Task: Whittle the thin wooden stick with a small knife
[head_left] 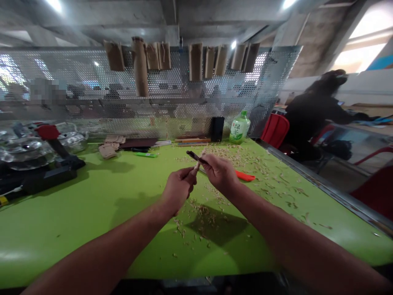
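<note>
Above the green table, my left hand is closed on a small pale piece of carved wood, whose tip sticks up between thumb and fingers. My right hand grips a slim dark tool, and its end points left over the wood. The two hands are close together, with the tool beside or touching the wood; which one I cannot tell. Pale wood shavings lie scattered under and around both hands. An orange knife handle rests on the table just past my right wrist.
A green tea bottle and a black upright box stand at the back. A green cutter and wood pieces lie back left. A black clamp-like tool occupies the left. A person sits at right.
</note>
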Available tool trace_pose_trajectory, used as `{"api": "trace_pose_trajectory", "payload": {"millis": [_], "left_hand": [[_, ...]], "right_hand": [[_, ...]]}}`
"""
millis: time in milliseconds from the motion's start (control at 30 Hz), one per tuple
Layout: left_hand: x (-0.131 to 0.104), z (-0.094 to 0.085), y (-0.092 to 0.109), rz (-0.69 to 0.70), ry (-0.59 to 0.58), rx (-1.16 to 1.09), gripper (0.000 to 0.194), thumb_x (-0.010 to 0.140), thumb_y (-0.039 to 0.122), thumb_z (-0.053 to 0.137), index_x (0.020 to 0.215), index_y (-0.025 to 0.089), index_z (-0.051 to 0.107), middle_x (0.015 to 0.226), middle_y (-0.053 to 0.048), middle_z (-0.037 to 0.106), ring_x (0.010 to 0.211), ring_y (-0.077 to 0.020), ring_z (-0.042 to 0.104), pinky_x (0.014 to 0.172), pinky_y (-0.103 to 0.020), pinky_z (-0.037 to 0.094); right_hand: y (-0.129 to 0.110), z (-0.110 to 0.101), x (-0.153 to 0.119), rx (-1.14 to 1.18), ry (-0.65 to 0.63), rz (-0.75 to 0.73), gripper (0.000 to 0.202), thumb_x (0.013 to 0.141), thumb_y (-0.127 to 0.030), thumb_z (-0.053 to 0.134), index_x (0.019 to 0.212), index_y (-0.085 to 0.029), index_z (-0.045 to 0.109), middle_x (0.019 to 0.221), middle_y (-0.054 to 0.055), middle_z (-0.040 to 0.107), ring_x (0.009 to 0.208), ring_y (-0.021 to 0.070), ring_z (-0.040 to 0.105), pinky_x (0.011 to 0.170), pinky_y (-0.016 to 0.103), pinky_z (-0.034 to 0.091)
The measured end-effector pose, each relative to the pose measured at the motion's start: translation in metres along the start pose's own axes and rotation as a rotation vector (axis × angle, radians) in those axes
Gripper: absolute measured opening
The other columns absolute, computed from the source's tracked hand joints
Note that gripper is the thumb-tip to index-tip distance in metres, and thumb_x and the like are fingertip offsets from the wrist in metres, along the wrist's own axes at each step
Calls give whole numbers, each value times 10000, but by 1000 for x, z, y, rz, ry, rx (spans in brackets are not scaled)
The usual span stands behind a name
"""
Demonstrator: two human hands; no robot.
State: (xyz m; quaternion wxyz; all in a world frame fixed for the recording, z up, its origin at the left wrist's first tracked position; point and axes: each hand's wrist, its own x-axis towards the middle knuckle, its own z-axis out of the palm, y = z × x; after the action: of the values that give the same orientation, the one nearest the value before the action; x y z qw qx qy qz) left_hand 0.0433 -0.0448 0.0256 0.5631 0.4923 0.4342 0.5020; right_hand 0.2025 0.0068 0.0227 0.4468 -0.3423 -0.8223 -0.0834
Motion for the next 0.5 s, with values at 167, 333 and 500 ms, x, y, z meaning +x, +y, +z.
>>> {"api": "trace_pose_trajectory", "payload": {"millis": [167, 333, 500], "left_hand": [[1, -1, -2, 22, 11, 55, 259, 792, 395, 647, 838, 141, 625, 584, 53, 417, 412, -24, 266, 396, -199, 140], [2, -2, 0, 25, 41, 26, 269, 804, 419, 619, 802, 151, 607, 584, 54, 418, 405, -24, 243, 395, -203, 135], [2, -1, -2, 42, 25, 74, 281, 790, 428, 630, 756, 151, 600, 551, 67, 370, 408, -29, 239, 408, -204, 144]], "right_hand": [[-2, -2, 0, -26, -14, 11, 180, 936, -275, 426, 840, -202, 560, 655, 11, 586, 573, 128, 501, 545, 243, 310], [-3, -1, 0, 3, -23, 35, 185, 937, -296, 429, 862, -200, 569, 668, 14, 596, 573, 129, 507, 547, 240, 318], [-2, 0, -1, 25, -27, 46, 180, 934, -282, 432, 849, -198, 567, 668, 12, 588, 583, 129, 519, 550, 240, 320]]}}
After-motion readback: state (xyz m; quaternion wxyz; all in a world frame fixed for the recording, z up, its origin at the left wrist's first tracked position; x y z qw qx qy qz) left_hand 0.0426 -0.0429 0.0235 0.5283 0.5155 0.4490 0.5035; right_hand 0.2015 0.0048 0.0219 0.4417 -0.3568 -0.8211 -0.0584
